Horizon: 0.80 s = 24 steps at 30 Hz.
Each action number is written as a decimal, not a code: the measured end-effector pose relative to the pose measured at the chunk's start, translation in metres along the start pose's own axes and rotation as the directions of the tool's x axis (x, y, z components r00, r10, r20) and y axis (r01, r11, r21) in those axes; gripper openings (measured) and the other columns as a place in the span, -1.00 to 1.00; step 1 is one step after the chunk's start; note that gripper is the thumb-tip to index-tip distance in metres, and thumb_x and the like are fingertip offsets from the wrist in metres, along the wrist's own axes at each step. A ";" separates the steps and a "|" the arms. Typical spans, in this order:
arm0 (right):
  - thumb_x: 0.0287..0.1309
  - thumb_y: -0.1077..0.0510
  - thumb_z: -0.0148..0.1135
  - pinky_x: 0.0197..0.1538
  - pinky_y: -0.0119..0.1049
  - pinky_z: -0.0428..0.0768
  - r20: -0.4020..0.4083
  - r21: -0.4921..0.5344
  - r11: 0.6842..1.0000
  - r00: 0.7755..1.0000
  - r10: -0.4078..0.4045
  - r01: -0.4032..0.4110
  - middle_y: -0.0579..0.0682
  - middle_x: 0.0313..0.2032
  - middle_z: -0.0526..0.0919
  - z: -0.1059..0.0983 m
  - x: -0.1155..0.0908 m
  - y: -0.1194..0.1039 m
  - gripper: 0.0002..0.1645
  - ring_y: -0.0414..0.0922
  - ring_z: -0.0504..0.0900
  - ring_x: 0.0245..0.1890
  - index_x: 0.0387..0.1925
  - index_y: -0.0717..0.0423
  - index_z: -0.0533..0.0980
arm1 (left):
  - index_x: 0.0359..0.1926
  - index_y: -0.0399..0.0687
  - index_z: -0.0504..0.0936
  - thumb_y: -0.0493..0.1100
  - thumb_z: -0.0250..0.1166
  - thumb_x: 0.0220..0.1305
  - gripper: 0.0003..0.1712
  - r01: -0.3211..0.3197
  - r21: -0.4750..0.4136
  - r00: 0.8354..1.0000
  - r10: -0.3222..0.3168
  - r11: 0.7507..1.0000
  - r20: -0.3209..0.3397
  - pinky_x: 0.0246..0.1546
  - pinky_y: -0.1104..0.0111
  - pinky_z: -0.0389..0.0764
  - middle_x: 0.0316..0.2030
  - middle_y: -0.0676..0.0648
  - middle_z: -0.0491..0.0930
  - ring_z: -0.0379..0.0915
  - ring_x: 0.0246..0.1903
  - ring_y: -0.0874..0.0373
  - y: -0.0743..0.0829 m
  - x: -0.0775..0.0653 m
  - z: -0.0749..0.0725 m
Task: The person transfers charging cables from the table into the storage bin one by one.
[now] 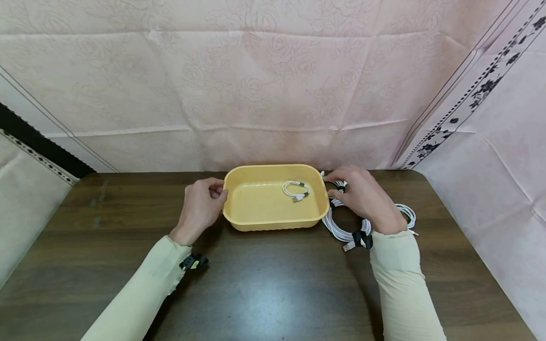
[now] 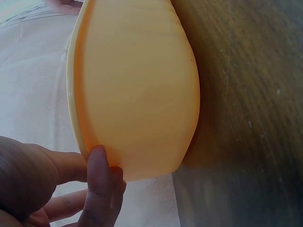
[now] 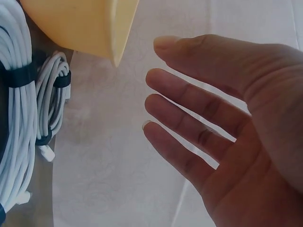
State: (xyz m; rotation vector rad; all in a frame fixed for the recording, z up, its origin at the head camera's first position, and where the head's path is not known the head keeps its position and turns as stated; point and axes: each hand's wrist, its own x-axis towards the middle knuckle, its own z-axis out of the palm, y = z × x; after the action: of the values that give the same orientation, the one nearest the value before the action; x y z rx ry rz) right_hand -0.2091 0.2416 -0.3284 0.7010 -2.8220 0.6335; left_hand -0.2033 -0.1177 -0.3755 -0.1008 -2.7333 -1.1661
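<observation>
From where I stand, the left hand has the near-left end of the yellow tray, its thumb and fingers closed in a pinch on the rim; I take it this is to keep the light-looking tray from sliding. The right hand is different: its fingers are long and parted, the thumb well away from them, and nothing is in its grasp. It sits just beside the tray's right end, over the cables, and whether a fingertip brushes the rim I can't quite tell.

The left forearm comes in slantwise, the hand turned in towards the tray; the right one reaches up from below, its wrist bent so the fingers point at the tray too. Both pale sleeves stop at the wrist.

The tray stands upright on the brown table, close to its far edge. A small white cable lies in its right half, looped and strapped, probably to keep it from tangling. Outside, under and around the right hand, a bigger white coil is bound by a dark strap, its plug towards the near edge, and another coil shows past the wrist. Beyond hangs a creased, rose-patterned cloth
</observation>
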 end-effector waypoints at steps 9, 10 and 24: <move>0.17 0.29 0.41 0.16 0.05 0.56 0.025 -0.005 0.998 0.998 0.060 -0.060 0.13 -0.04 0.76 -0.008 -0.007 0.006 -0.71 0.07 0.67 0.01 -0.04 0.19 0.69 | 0.00 -0.28 0.72 -0.23 0.27 0.37 -0.73 -0.010 -0.002 1.000 0.009 1.000 -0.014 -0.22 0.20 0.67 -0.25 -0.20 0.74 0.65 -0.28 0.02 0.000 0.000 0.001; 0.17 0.29 0.41 0.17 0.05 0.55 0.027 -0.003 0.998 0.997 0.067 -0.067 0.14 -0.04 0.76 -0.008 -0.007 0.007 -0.70 0.08 0.67 0.02 -0.04 0.20 0.69 | -0.01 -0.29 0.72 -0.23 0.27 0.37 -0.73 -0.009 -0.002 1.000 0.009 1.000 -0.015 -0.22 0.20 0.67 -0.25 -0.20 0.74 0.65 -0.28 0.02 0.000 0.000 0.001; 0.24 0.26 0.35 0.29 0.12 0.46 0.073 0.028 0.980 0.978 0.194 -0.196 0.17 0.08 0.71 -0.017 -0.017 0.019 -0.64 0.13 0.59 0.19 0.08 0.19 0.64 | -0.01 -0.29 0.72 -0.23 0.28 0.37 -0.73 -0.006 0.005 1.000 0.006 1.000 -0.015 -0.21 0.18 0.68 -0.25 -0.20 0.74 0.66 -0.27 0.01 0.000 0.000 0.001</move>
State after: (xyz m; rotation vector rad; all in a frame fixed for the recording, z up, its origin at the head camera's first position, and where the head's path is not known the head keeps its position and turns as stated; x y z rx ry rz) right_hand -0.2022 0.2713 -0.3242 0.4634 -2.9765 0.7031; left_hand -0.2036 -0.1172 -0.3759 -0.0988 -2.7206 -1.1538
